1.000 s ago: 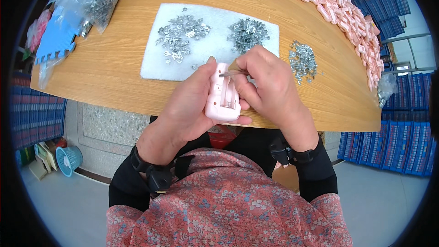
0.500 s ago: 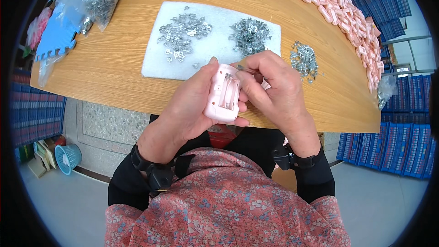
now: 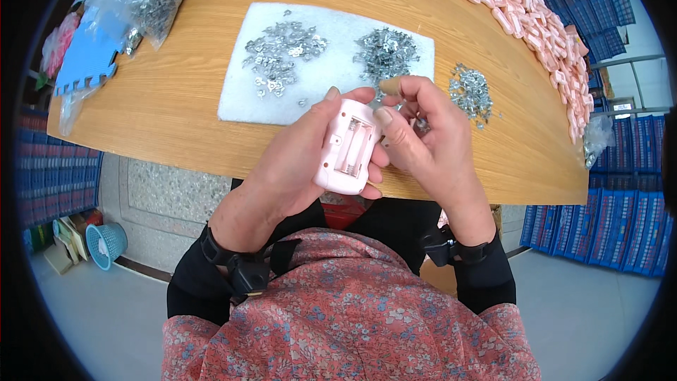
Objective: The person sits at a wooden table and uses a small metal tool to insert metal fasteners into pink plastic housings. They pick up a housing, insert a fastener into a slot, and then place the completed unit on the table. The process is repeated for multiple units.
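My left hand [image 3: 290,149] grasps a pink case [image 3: 347,145] just nearside of the white mat [image 3: 337,63]; my right hand [image 3: 438,137] half-curls at the mat's near edge, holding what, I cannot tell. Metal bits [image 3: 386,51] lie heaped on the mat, pink shells [image 3: 526,20] right of it.

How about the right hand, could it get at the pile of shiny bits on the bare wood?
Probably yes: the right hand is close to the pile of shiny bits, and nothing seems to stand between them. The left hand holds the pink case off to the other side.
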The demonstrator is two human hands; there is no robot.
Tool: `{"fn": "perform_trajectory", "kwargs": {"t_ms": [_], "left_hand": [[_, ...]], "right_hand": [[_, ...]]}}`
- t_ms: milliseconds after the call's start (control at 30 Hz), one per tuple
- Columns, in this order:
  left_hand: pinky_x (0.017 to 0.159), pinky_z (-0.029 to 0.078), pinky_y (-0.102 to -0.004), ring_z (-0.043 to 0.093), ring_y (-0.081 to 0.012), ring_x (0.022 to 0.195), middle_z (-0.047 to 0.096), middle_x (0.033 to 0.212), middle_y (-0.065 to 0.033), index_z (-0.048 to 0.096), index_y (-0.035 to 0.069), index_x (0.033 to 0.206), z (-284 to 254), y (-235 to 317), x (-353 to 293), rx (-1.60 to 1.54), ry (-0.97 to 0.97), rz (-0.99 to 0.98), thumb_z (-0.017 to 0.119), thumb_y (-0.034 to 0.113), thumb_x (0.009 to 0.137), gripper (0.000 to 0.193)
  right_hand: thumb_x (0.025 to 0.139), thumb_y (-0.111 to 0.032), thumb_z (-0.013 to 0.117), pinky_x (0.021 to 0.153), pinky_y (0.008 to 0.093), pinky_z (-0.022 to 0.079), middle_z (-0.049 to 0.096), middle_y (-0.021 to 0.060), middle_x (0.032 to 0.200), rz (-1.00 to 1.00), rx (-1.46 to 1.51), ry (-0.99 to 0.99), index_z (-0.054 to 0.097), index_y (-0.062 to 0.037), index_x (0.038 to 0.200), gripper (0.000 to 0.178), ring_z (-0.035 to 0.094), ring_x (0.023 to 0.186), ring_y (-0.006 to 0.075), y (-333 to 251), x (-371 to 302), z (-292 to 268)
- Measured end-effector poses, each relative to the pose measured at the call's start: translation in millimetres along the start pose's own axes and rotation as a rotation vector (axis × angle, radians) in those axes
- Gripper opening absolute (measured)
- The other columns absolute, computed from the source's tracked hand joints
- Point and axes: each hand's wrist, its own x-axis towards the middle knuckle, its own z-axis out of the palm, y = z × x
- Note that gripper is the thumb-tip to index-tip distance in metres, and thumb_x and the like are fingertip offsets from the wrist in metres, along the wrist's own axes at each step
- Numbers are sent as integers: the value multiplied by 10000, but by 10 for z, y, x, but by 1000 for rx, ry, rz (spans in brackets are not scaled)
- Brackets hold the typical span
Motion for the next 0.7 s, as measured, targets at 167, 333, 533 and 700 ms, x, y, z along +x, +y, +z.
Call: {"fn": "perform_trajectory", "kwargs": {"t_ms": [167, 333, 533, 700], "left_hand": [[671, 609, -359, 701, -254, 788, 679, 941, -169, 420, 29, 1396, 72, -8, -7, 244, 24, 28, 180, 437, 1076, 571], [737, 542, -280, 657, -154, 827, 665, 961, -100, 449, 4, 1385, 30, -2, -33, 710, 194, 230, 335, 313, 1071, 455], [780, 505, -282, 603, -92, 918, 646, 975, -62, 502, -13, 1339, 90, 27, -74, 948, 197, 247, 496, 111, 1009, 352], [740, 507, -292, 609, -116, 848, 640, 958, -87, 480, -6, 1354, 113, 77, -36, 1274, 176, 324, 500, 169, 1011, 385]], "right_hand": [[960, -164, 644, 602, 216, 446, 620, -9, 833, 459, 509, -230, 604, -11, 1108, 218, 536, 665, 56, -76, 29, -44], [940, -200, 672, 622, 238, 448, 610, -11, 793, 439, 364, -193, 620, 0, 1002, 216, 510, 675, 61, 30, 13, -67], [924, -208, 685, 620, 243, 444, 590, -7, 769, 458, 234, -185, 621, -5, 930, 213, 501, 690, 55, 0, -24, -105], [939, -200, 670, 622, 233, 441, 584, -16, 767, 464, 317, -130, 623, -2, 942, 204, 497, 691, 49, 22, -74, -47]]}}
